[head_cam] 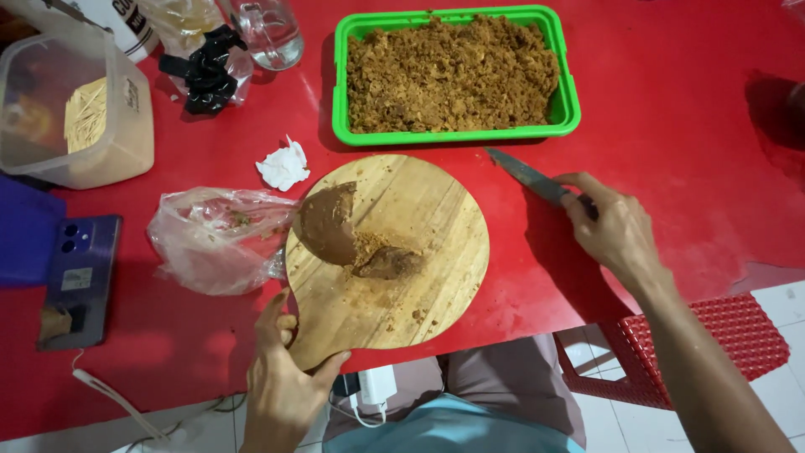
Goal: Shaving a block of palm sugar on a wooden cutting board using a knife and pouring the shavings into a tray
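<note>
Brown block (335,225) on the board (419,243) looks soft, crumbly; my left hand (281,369) grips its handle, right hand (608,226) clamps the knife (524,174).

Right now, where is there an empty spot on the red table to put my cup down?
The red table is bare right of the green tray, beyond the right hand holding the knife. Another bare strip lies below the phone and plastic bag, left of the left hand. The top left is crowded with a plastic box and glassware.
</note>
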